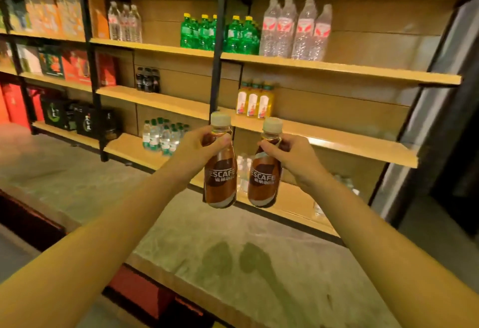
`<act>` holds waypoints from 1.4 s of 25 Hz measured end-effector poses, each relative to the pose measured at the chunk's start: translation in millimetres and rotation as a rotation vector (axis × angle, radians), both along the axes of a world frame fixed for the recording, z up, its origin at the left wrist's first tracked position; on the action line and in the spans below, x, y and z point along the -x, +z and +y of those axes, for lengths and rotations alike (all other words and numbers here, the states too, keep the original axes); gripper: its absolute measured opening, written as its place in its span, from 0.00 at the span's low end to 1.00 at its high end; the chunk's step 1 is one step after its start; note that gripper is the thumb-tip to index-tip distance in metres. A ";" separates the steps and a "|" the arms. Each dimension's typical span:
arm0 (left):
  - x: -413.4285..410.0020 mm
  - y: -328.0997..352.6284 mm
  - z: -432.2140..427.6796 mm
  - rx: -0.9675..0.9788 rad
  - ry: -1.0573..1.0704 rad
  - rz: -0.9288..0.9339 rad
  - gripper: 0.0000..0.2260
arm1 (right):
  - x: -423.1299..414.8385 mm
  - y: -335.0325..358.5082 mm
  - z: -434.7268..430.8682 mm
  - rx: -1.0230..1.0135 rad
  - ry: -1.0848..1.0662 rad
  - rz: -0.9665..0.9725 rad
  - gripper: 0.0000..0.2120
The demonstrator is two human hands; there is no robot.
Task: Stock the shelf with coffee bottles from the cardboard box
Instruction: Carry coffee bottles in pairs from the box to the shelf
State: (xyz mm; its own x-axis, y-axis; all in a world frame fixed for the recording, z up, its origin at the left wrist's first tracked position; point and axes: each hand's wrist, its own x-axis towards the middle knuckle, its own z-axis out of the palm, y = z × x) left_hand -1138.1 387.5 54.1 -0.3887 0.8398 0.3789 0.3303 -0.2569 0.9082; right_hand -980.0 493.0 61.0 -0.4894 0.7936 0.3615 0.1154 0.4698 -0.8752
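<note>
Wooden shelf at 12 o'clock: left hand grips left coffee bottle by the shoulder, right hand likewise grips right coffee bottle just beside it, both look full, rigid, slick, bottom-heavy, so a label-height grip seems safer.

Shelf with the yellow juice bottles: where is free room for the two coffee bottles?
Bare board runs right of the yellow juice bottles to the shelf end. Above, right of the tall water bottles is bare too. Crowded: green bottles beside them.
</note>
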 end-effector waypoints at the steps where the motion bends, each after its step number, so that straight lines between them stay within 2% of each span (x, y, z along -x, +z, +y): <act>1: -12.1 1.3 27.6 0.000 -0.030 0.000 0.05 | -15.6 0.4 21.0 0.009 -0.038 0.008 0.10; 3: -31.2 2.9 75.7 0.011 -0.082 0.008 0.08 | -41.5 0.3 55.8 0.017 -0.098 0.021 0.09; 9: -50.0 2.6 214.0 0.027 -0.276 0.049 0.03 | -80.2 0.6 159.2 -0.007 -0.246 0.036 0.08; 13: -26.0 1.9 314.0 0.001 -0.329 0.102 0.08 | -64.4 5.3 236.1 -0.088 -0.324 -0.010 0.08; 18: 18.8 18.2 426.6 0.013 -0.389 0.169 0.05 | -15.9 16.7 332.6 -0.068 -0.397 0.036 0.04; 24: 57.1 24.5 525.2 0.019 -0.420 0.118 0.16 | 25.5 26.1 416.5 -0.035 -0.423 0.084 0.00; 30: 59.6 32.2 590.4 0.007 -0.412 0.079 0.17 | 43.3 30.8 491.9 0.043 -0.410 0.124 0.09; 35: 61.2 24.0 634.0 0.028 -0.428 0.081 0.17 | 45.6 24.3 539.6 0.057 -0.372 0.077 0.07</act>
